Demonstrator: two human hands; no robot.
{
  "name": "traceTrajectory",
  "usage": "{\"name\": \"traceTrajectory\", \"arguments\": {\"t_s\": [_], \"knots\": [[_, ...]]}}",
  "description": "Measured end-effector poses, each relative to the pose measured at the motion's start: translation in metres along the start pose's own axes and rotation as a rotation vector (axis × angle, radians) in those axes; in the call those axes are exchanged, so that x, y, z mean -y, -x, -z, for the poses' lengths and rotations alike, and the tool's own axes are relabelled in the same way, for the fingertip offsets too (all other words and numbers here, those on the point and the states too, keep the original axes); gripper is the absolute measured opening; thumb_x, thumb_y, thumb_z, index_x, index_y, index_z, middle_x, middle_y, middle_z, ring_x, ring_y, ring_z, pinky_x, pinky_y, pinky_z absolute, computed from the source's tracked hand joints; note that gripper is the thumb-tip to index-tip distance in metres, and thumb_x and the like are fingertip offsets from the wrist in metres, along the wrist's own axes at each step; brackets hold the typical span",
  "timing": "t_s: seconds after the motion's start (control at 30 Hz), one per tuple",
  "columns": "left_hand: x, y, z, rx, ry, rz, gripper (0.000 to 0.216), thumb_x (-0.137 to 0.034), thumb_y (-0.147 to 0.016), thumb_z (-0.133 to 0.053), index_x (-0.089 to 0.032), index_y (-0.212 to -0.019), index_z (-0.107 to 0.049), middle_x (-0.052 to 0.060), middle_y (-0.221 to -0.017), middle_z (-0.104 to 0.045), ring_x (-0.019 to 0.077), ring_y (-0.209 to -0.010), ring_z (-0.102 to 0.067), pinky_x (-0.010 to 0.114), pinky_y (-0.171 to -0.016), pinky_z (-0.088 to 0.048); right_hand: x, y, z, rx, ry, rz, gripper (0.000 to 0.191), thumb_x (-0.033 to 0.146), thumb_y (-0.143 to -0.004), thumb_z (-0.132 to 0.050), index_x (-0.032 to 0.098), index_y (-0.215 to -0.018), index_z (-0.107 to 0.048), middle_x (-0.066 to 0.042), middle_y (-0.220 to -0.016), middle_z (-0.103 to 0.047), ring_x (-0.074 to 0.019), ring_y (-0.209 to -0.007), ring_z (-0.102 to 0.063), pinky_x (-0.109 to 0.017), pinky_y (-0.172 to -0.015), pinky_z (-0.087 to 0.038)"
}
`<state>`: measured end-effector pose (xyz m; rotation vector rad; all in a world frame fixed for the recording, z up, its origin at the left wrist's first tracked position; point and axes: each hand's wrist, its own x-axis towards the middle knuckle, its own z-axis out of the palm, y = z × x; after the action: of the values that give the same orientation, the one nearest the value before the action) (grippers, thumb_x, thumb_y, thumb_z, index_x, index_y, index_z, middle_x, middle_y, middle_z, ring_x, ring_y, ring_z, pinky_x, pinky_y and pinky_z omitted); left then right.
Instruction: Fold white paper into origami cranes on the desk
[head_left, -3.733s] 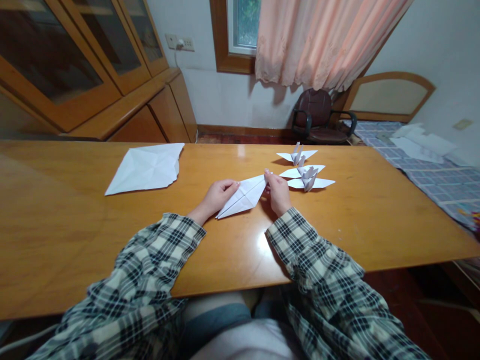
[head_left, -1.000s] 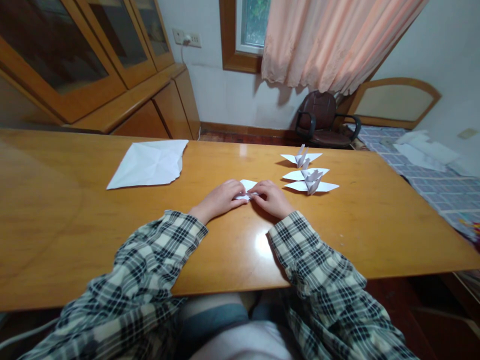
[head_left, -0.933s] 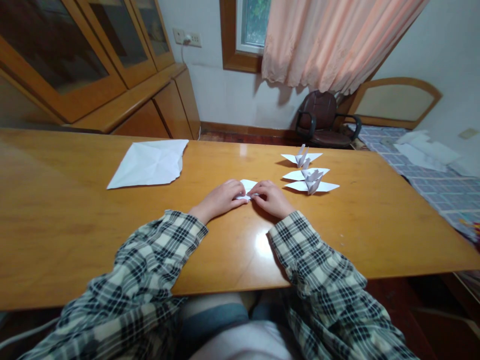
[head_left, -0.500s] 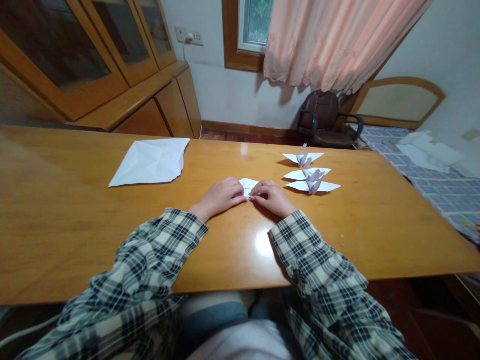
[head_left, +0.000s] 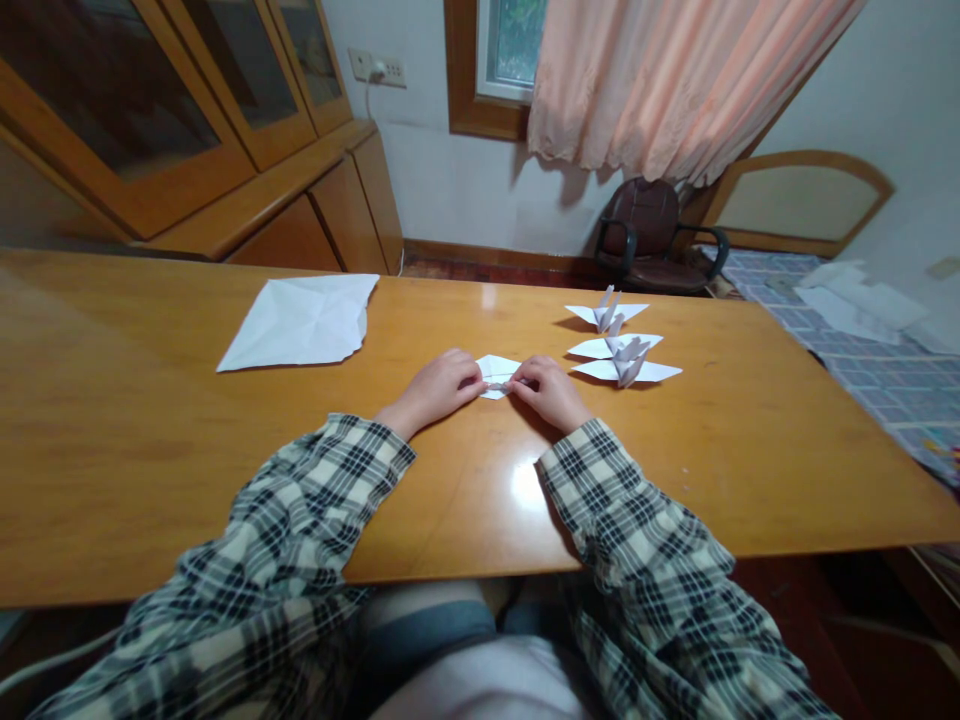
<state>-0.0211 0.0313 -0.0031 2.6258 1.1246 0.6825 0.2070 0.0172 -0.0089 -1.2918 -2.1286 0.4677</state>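
A small piece of folded white paper (head_left: 496,368) lies on the wooden table (head_left: 450,500) in front of me, with a raised flap across its middle. My left hand (head_left: 447,386) pinches its left side between thumb and fingers. On the opposite side, my right hand (head_left: 551,391) is closed on the right edge in the same way. The fingertips of both hands cover the paper's ends. To the right of my right hand stand three white paper cranes, the nearest crane (head_left: 628,368) with its wings spread, the farthest crane (head_left: 606,314) behind.
A creased white sheet (head_left: 304,320) lies flat at the table's back left. Beyond the table are a wooden cabinet (head_left: 300,215), a brown armchair (head_left: 645,235) and a bed (head_left: 862,350) on the right.
My hands have moved slightly apart, my left to the left and my right to the right. More of the folded paper's middle and lower edge now shows between them.
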Motion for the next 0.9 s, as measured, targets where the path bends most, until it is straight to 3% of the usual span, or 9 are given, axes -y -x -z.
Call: {"name": "traceTrajectory", "arguments": {"t_s": [0.67, 0.9], "knots": [[-0.004, -0.002, -0.013, -0.053, -0.115, 0.08, 0.021, -0.03, -0.092, -0.054, -0.018, -0.077, -0.062, 0.008, -0.09, -0.058, 0.0237, -0.093, -0.049, 0.037, -0.084, -0.044, 0.005, 0.0, -0.004, -0.026, 0.242, -0.142, 0.019, 0.036, -0.088, -0.065, 0.02, -0.078, -0.068, -0.007, -0.085, -0.062, -0.0235, -0.087, -0.053, -0.035, -0.081, -0.039], [-0.008, -0.003, -0.011, -0.011, -0.144, 0.126, 0.019, -0.03, -0.091, -0.055, -0.018, -0.077, -0.06, 0.008, -0.093, -0.056, 0.0249, -0.094, -0.047, 0.038, -0.084, -0.042, 0.008, 0.001, -0.004, -0.027, 0.258, -0.175, 0.019, 0.037, -0.088, -0.066, 0.02, -0.079, -0.067, -0.007, -0.087, -0.061, -0.0239, -0.089, -0.052, -0.034, -0.082, -0.038]]}}
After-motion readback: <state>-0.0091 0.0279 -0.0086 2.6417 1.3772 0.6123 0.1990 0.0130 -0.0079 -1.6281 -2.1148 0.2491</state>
